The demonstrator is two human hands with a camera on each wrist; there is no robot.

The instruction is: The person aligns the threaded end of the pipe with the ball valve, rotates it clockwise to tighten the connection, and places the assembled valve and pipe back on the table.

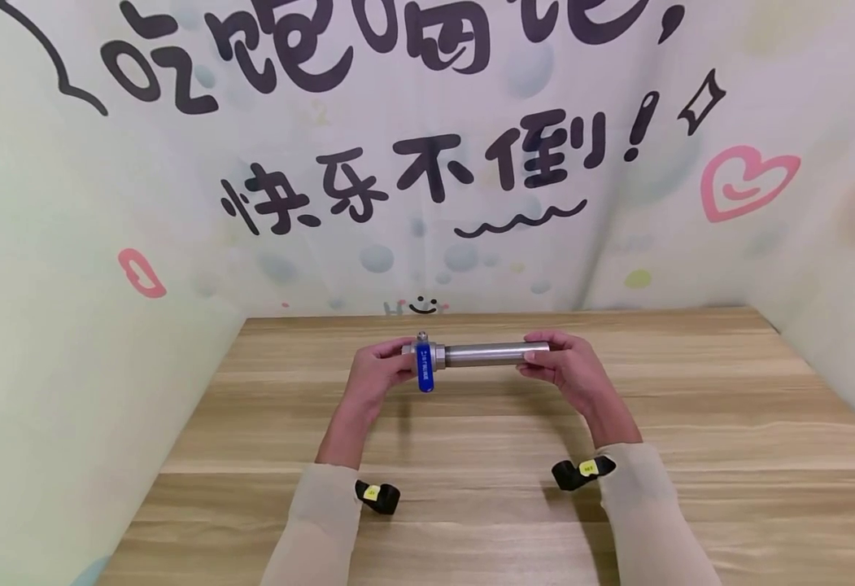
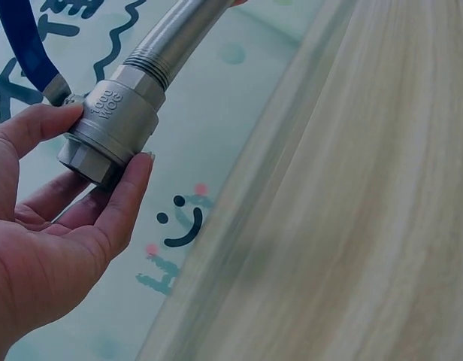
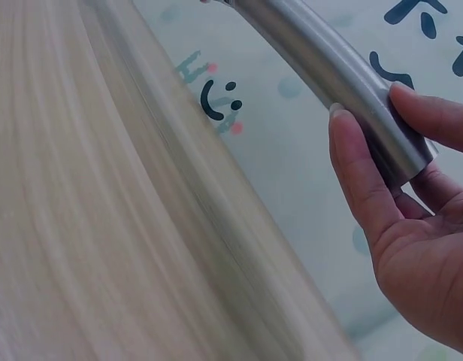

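Observation:
A steel ball valve [image 1: 437, 356] with a blue lever handle [image 1: 425, 370] is joined to a steel pipe [image 1: 489, 353], and both are held level above the table. My left hand [image 1: 377, 370] grips the valve body from the left, thumb on one side and fingers on the other. In the left wrist view the valve body [image 2: 115, 120] is marked "1000 WOG", and some pipe thread [image 2: 150, 64] shows beside its hex end. My right hand [image 1: 572, 366] pinches the plain far end of the pipe; in the right wrist view thumb and fingers press against the tube [image 3: 344, 83].
Below the hands lies a wood-grain table [image 1: 471, 456], its back edge against a printed wall cloth [image 1: 412, 252] with black lettering. Light walls border it left and right. A black wrist camera [image 1: 379, 496] sits on the left sleeve, another camera [image 1: 581, 472] on the right.

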